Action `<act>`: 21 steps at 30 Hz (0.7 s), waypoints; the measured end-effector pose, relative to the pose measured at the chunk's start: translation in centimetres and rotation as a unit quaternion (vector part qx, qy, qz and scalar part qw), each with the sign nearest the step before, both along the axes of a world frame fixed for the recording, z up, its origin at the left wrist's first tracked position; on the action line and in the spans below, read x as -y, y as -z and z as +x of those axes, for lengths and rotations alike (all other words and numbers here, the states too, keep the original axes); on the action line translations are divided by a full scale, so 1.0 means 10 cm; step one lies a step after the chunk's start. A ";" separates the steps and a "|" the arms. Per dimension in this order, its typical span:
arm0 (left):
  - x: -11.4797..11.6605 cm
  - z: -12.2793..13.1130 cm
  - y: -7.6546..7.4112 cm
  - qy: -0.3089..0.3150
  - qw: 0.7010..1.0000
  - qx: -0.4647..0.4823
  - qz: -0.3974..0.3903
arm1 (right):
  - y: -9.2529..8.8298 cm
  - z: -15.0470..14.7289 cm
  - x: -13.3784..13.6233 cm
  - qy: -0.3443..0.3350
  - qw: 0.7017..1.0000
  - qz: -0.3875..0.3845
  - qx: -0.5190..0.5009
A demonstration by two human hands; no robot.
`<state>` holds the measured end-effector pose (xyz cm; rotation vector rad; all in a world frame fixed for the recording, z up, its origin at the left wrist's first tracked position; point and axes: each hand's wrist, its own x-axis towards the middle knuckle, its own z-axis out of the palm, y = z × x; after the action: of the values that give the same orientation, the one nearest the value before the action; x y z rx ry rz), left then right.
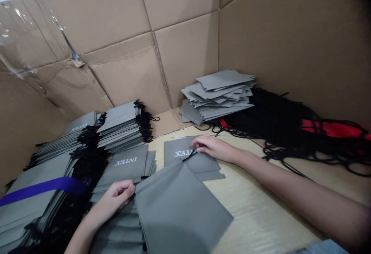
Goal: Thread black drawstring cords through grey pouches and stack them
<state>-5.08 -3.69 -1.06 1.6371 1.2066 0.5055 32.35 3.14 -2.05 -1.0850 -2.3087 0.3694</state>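
Note:
My left hand (117, 198) pinches the top edge of a large grey fabric drawstring bag (179, 211), which lies flat over a stack of similar bags (124, 167) printed "INTEX" in white. My right hand (211, 148) rests on a second grey bag (191, 161), also printed "INTEX", on the light wooden tabletop (261, 204). Its fingertips hold a thin black drawstring (189, 155) that runs out from the bag's top edge. The lower part of the large bag hangs out of view at the bottom of the picture.
Bundled stacks of grey bags (121, 126) with black cords, one bundle bound by a purple strap (43, 189), fill the left side. Loose grey fabric pieces (217, 95) and a tangle of black cord (275, 119) with red fabric (333, 129) lie at the back right. Cardboard walls (292, 41) surround the tabletop.

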 end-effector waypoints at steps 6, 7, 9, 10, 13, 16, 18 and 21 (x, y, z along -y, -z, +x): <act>-0.01 -0.01 0.01 0.004 1.000 -0.010 -0.003 | 0.00 -0.06 0.04 -0.030 0.998 0.041 0.024; -0.01 0.00 0.00 0.007 1.000 -0.016 0.000 | 0.01 -0.06 0.04 -0.034 0.998 0.043 0.022; 0.01 0.00 -0.02 0.016 0.999 -0.032 0.017 | 0.04 -0.05 0.02 -0.043 0.998 0.042 0.016; 0.02 0.01 -0.03 0.020 0.999 -0.040 0.027 | 0.05 -0.04 0.00 -0.046 0.998 0.040 0.013; 0.03 0.02 -0.05 0.029 0.997 -0.055 0.042 | 0.09 -0.03 -0.04 -0.047 0.998 0.039 0.001; 0.03 0.02 -0.05 0.040 0.996 -0.064 0.048 | 0.11 -0.03 -0.05 -0.050 0.998 0.042 -0.007; 0.03 0.01 -0.04 0.051 0.995 -0.071 0.057 | 0.11 -0.04 -0.05 -0.054 0.998 0.043 -0.009; 0.02 -0.01 -0.03 0.058 0.994 -0.073 0.059 | 0.11 -0.05 -0.04 -0.057 0.997 0.042 -0.011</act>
<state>-5.18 -3.93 -0.79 1.8600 1.1991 0.3960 31.86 3.53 -3.20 -0.9062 -2.3513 0.3232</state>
